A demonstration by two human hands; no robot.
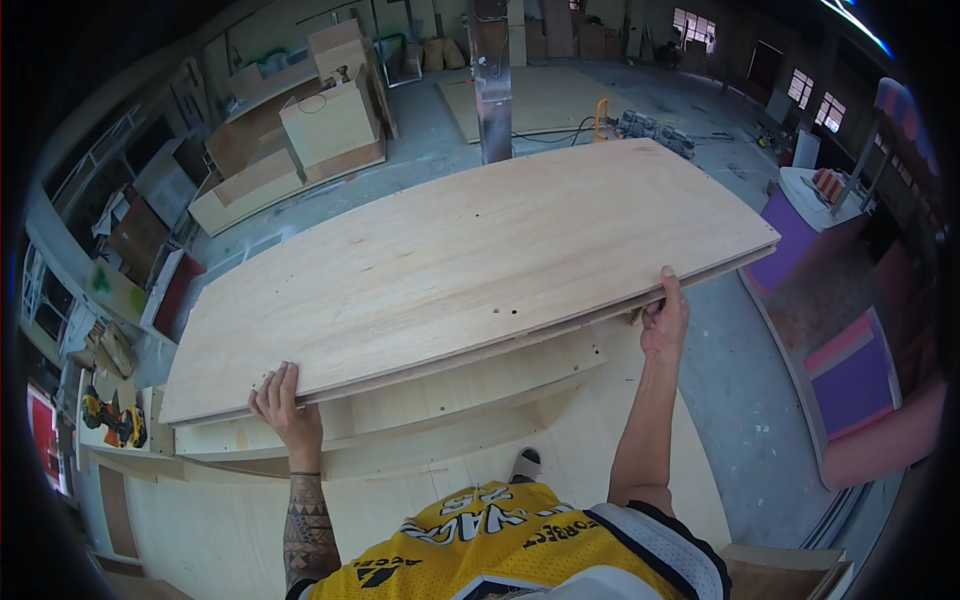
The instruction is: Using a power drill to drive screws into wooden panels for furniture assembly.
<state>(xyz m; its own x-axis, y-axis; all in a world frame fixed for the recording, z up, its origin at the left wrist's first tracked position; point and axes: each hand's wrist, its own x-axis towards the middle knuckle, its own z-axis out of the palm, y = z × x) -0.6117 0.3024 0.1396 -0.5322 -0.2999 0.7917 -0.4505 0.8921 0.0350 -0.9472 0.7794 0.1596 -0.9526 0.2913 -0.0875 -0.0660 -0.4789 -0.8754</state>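
1. Grey workshop floor [740, 450] spreads around me, scuffed and pale in patches; a metal column [492, 95] stands beyond my work, and a boxy plywood unit [330, 125] sits on the far left.
2. Right in front of me is the broad wooden panel [470, 260], tilted across my view, its far edge curved; a dark line runs along its near edge.
3. My left grip [285, 405] holds the panel's near edge toward its left end, fingers laid on the top face.
4. My right grip [665, 315] pinches the same edge toward the right end, thumb on top, other fingers underneath.
5. Below the panel shows a curved wooden frame [460, 400]; I cannot tell whether the two touch.
6. Left of the panel, a yellow-and-black drill [125, 425] rests on a wooden ledge [158, 432]; purple panelling [850, 390] stands well to the right.
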